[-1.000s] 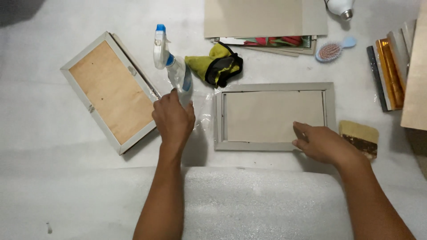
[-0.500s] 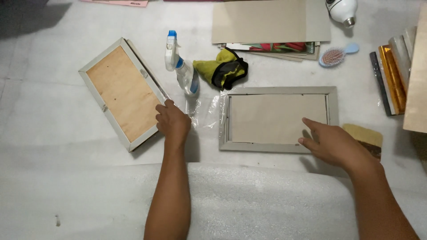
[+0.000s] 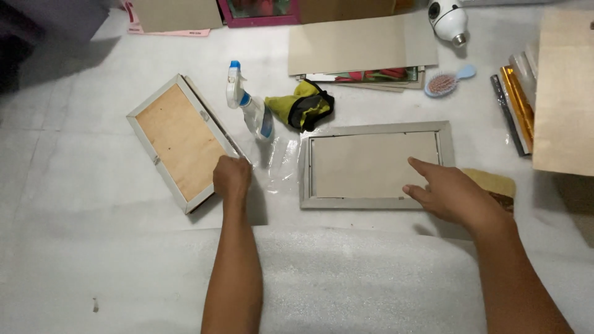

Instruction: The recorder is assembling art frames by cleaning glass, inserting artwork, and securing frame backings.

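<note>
- The left hand (image 3: 232,177) has moved off the spray bottle (image 3: 249,110), where it rested a second ago, and now sits closed at the lower right corner of the wood-backed frame (image 3: 180,142), touching its edge; whether its grip pinches the frame I cannot tell.
- That frame lies face down, well to the left of the grey frame (image 3: 376,164), tilted, its plywood back up.
- The right hand (image 3: 455,195) has slid a little up along the grey frame's lower right corner; its grip is wide, fingers spread flat, the forefinger on the grey backing board, holding nothing.
- The grey frame itself has stayed put; judging from this, work is turning toward the frame on the left.
- Above the grey frame: a yellow-and-black cloth (image 3: 303,105), cardboard sheets, a small brush (image 3: 447,81).
- Crinkled clear film lies just left of the grey frame.
- All rests on a white sheet over the floor (image 3: 74,204), with white foam wrap (image 3: 371,278) below the grey frame; dim, even indoor light.
</note>
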